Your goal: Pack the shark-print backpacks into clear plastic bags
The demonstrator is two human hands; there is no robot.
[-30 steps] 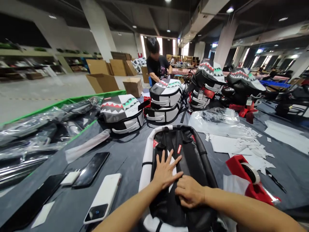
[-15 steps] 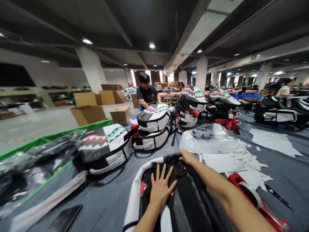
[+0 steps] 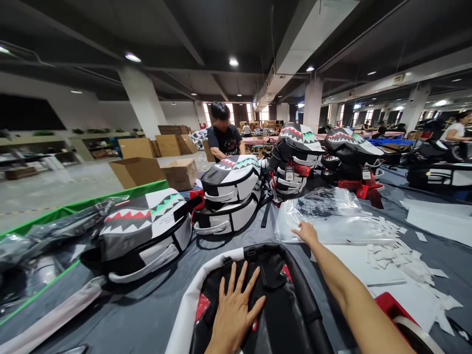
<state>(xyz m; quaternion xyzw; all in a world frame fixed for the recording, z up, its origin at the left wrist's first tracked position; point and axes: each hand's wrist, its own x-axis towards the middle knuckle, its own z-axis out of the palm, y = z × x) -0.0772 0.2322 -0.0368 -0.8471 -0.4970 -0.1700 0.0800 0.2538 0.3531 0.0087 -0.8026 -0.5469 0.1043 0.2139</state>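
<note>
On the grey table (image 3: 155, 314), nearest the camera, a black backpack (image 3: 283, 314) is laid face down, and the left hand (image 3: 232, 314) is pressed flat on it with fingers spread wide, nothing gripped. Farther out, the right hand (image 3: 306, 232) is stretched to the near edge of a clear plastic bag (image 3: 324, 216), fingers loosely extended and touching it. Shark-mouth backpacks (image 3: 147, 231) are stacked behind.
</note>
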